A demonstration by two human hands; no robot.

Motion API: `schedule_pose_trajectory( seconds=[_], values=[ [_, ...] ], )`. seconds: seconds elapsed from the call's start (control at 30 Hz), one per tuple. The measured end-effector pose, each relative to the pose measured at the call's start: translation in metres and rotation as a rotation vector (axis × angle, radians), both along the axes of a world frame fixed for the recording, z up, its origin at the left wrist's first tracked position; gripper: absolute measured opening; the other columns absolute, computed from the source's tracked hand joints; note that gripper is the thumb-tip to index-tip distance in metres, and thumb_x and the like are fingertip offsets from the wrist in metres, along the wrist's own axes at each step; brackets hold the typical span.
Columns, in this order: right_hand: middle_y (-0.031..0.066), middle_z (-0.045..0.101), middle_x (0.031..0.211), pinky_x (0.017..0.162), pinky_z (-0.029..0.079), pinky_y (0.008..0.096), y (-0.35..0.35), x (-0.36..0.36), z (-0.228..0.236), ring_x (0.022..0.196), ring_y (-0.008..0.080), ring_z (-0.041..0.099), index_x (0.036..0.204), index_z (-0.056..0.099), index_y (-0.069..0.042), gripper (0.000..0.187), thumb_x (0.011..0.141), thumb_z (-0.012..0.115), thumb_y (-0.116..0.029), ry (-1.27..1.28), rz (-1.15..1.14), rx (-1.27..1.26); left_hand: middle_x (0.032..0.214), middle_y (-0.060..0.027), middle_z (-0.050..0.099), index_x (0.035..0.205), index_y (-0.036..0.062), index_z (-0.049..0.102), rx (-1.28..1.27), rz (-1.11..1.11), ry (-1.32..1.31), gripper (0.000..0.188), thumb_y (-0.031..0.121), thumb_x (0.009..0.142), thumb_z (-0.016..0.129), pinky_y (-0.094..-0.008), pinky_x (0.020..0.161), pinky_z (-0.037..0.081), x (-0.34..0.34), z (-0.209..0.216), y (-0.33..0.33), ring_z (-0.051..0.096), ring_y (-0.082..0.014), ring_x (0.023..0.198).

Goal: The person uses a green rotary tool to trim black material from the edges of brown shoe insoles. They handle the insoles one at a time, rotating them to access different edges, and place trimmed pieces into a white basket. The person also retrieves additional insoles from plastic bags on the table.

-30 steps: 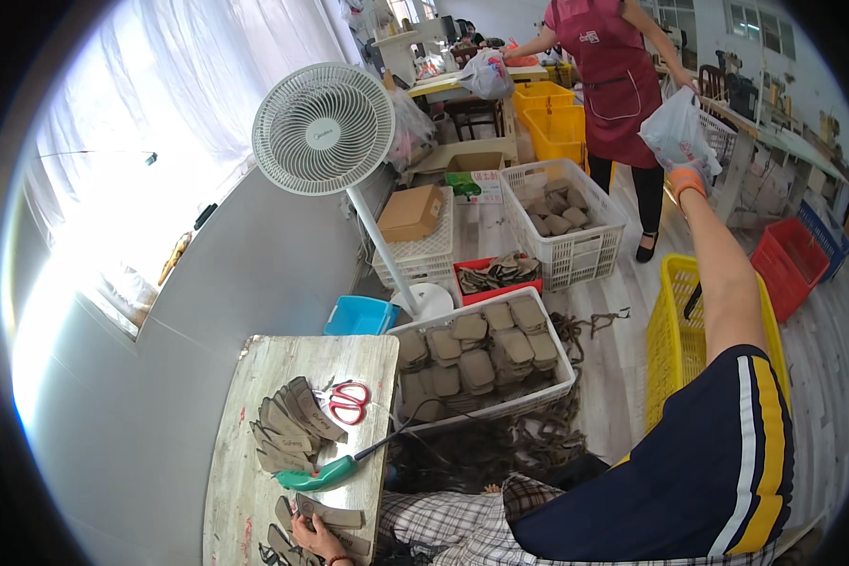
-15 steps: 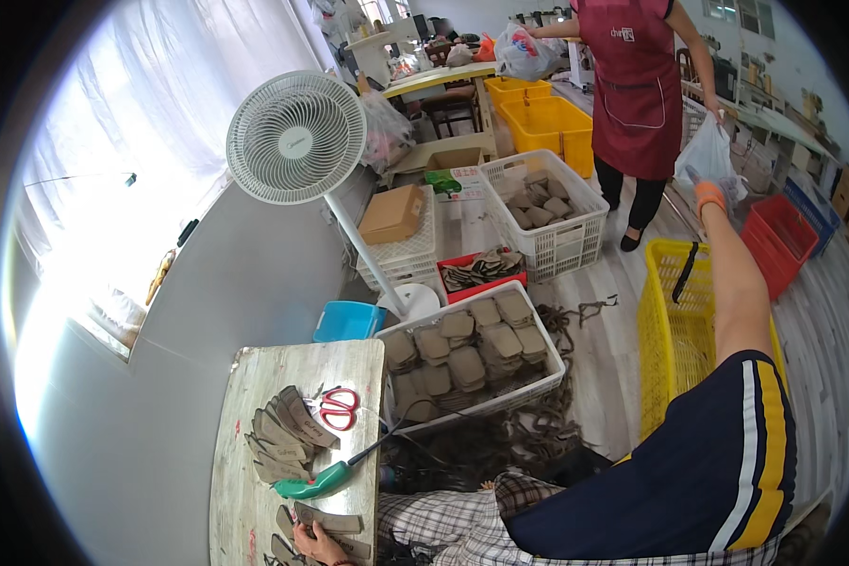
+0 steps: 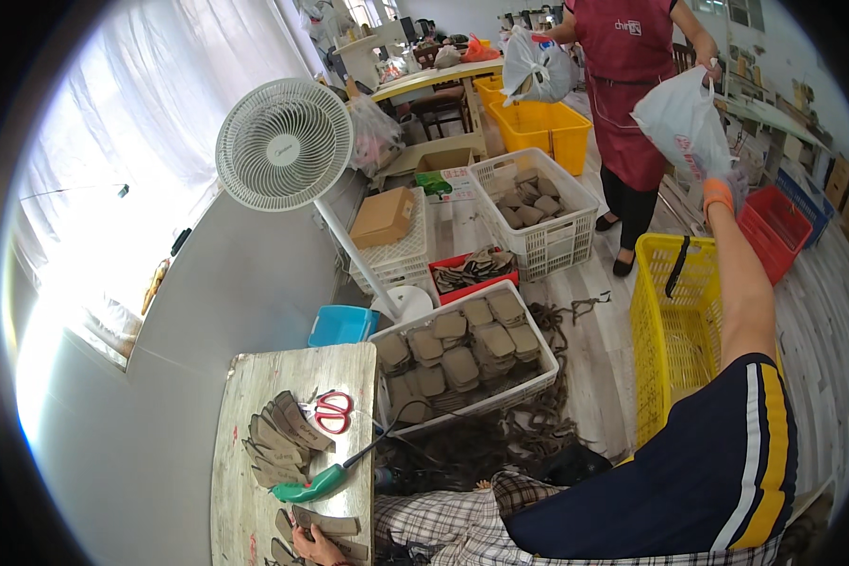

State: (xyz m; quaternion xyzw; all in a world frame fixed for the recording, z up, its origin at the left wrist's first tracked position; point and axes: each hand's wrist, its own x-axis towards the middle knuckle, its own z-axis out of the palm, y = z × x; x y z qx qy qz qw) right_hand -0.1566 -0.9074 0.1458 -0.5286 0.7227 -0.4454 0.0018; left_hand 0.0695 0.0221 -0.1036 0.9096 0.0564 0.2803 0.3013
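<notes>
On the wooden table at the lower left, my left hand (image 3: 318, 547) is closed on the end of a flat grey-brown piece (image 3: 330, 523), one of several lying there. A green-handled corded tool (image 3: 311, 487) lies just beyond it, beside a fan of similar pieces (image 3: 286, 429) and red-handled scissors (image 3: 333, 412). My right arm reaches far out to the right. My right hand (image 3: 718, 195), with orange covering at the wrist, is against the lower part of a white plastic bag (image 3: 686, 121); its fingers are hidden. A person in a maroon apron (image 3: 627, 90) holds that bag from above.
Below my right arm stands a yellow basket (image 3: 643, 377), with a red crate (image 3: 774, 231) farther right. White crates of grey-brown pads (image 3: 459, 368) stand ahead, near a standing fan (image 3: 285, 146). Dark strips (image 3: 542, 415) lie on the floor. The person's other hand carries another bag (image 3: 538, 71).
The person has lifted the right-hand bag, and it now spreads wider and tilts toward my right hand. The other bag has swung slightly. My left hand stays on the pieces.
</notes>
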Motion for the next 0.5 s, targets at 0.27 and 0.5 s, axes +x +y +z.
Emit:
schedule_pose_trajectory(
  seconds=[0.27,0.5],
  values=[
    [0.0196,0.051,0.120,0.091,0.039,0.0401,-0.053,0.034,0.042,0.109,0.0324,0.050,0.128,0.040,0.000,0.117,0.050,0.054,-0.086,-0.255,0.402,-0.200,0.098,-0.0171,0.058,0.104,-0.0049,0.055,-0.008,0.011,0.011,0.033,0.009,0.075,0.063,-0.0381,0.084,0.041,0.002,-0.005,-0.004,0.053,-0.0311,0.092],
    [0.0110,0.061,0.095,0.075,0.043,0.0340,-0.018,0.088,0.016,0.085,0.0229,0.057,0.121,0.050,-0.002,0.067,0.076,0.059,-0.050,-0.284,0.789,-0.022,0.102,-0.0150,0.056,0.108,-0.0019,0.054,0.042,0.056,0.041,0.037,0.011,0.075,0.063,-0.0413,0.088,0.037,0.007,-0.007,-0.004,0.049,-0.0321,0.097]
  ],
)
